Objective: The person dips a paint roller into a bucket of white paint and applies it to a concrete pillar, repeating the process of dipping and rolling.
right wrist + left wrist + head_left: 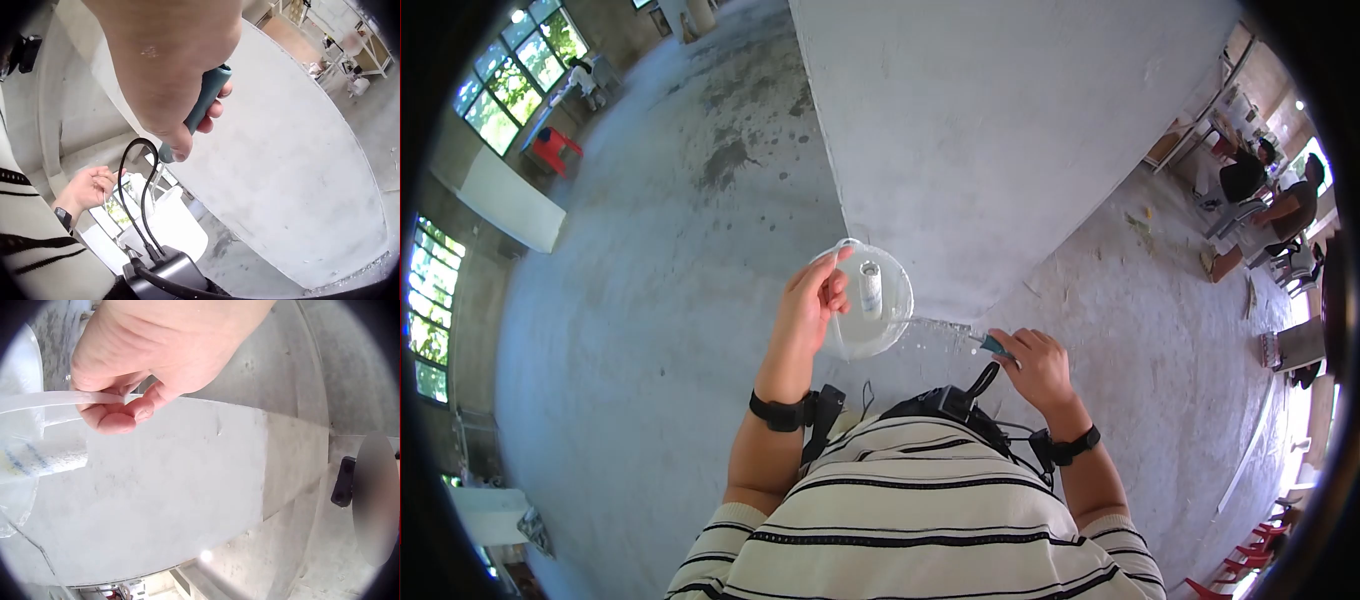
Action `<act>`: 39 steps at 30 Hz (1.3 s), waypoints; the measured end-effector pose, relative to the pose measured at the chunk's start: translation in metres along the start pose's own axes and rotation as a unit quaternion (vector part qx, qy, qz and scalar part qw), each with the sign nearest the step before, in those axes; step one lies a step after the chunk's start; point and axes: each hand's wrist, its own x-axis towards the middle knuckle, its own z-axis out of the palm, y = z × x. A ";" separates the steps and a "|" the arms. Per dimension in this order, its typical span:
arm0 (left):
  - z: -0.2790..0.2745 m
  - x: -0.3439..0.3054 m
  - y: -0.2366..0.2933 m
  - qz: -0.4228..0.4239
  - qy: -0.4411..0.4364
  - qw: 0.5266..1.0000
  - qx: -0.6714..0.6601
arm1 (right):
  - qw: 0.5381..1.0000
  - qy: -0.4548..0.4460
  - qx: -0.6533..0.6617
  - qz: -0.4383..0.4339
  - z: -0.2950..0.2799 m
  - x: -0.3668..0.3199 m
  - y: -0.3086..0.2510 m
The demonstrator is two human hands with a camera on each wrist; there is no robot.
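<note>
A white bucket (860, 349) is held by its pale handle strap (56, 399), which is gripped in the curled fingers of the left hand (813, 293), just in front of a person in a striped shirt (940, 500). In the right hand (1035, 364), a tool's green handle (997, 346) is held in a closed grip; its far side is hidden by the palm in the right wrist view. A slender, white-spattered shaft (945, 327) is pointed from it toward the bucket's rim, though its far end is hard to make out. Inside the bucket, a white cylinder (871, 290) is seen; whether it is joined to the shaft cannot be told. Its blue and yellow marks are blurred in the left wrist view, where the bucket is cut off by the frame. Part of the right wrist view is crossed by a looped black cable (120, 181). At right, 2 seated people (1245, 180) are shown too small for detail.
</note>
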 end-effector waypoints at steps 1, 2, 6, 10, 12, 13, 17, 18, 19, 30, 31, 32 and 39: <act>-0.005 0.001 -0.002 0.008 -0.005 1.000 -0.012 | 1.000 -0.013 0.003 0.012 0.000 -0.001 -0.001; -0.013 0.000 -0.009 0.009 0.014 1.000 -0.013 | 0.999 -0.026 0.004 0.023 0.003 -0.008 -0.001; -0.042 0.018 -0.026 0.015 0.006 0.998 -0.056 | 0.998 0.028 0.046 0.039 -0.015 0.009 0.009; -0.043 0.011 -0.012 0.016 0.031 0.999 -0.031 | 0.993 0.102 -0.022 0.048 -0.082 0.053 0.028; -0.044 0.007 -0.014 0.025 0.045 0.998 -0.038 | 0.983 0.153 -0.074 0.065 -0.137 0.068 0.042; -0.050 0.007 -0.017 0.032 0.037 0.998 -0.031 | 0.977 0.180 -0.100 0.058 -0.166 0.074 0.048; -0.077 0.011 -0.018 0.038 0.052 0.998 -0.020 | 0.937 0.290 -0.194 0.027 -0.275 0.091 0.055; -0.080 0.010 -0.017 0.033 0.064 0.997 -0.023 | 0.934 0.291 -0.193 0.069 -0.301 0.091 0.048; -0.083 0.008 -0.019 0.036 0.060 0.997 -0.021 | 0.924 0.316 -0.211 0.042 -0.324 0.091 0.054; -0.113 -0.002 -0.036 0.039 0.056 0.995 -0.068 | 0.866 0.307 -0.373 0.130 -0.437 0.070 0.069; -0.113 -0.006 -0.037 0.039 0.056 0.995 -0.071 | 0.852 0.286 -0.404 0.168 -0.437 0.072 0.064; -0.103 -0.014 -0.031 0.056 0.077 0.995 -0.040 | 0.852 0.286 -0.405 0.167 -0.437 0.075 0.065; -0.130 -0.001 -0.046 0.107 0.092 0.983 0.116 | 0.859 0.286 -0.402 0.134 -0.425 0.104 0.052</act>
